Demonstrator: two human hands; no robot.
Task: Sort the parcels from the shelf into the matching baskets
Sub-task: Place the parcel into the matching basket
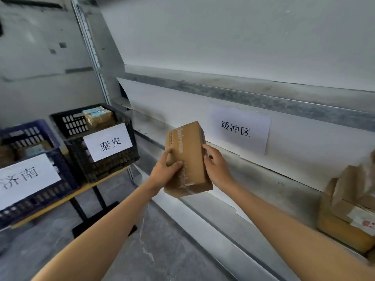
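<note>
Colours around your brown box [187, 159]

Left of it, you see a black basket [97, 159] and a blue basket [50, 138], both white-labelled with black characters.

Blue basket [30, 136] cut off left — parcel print [179, 138] blurred.

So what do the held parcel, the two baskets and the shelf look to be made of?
The held parcel looks like matte brown corrugated cardboard, sealed with glossy clear tape that catches light. The black basket and the blue basket look like moulded plastic, judging by their slotted lattice walls. The shelf appears to be dull grey galvanised metal, mottled along its rail, though painted steel is possible.
</note>
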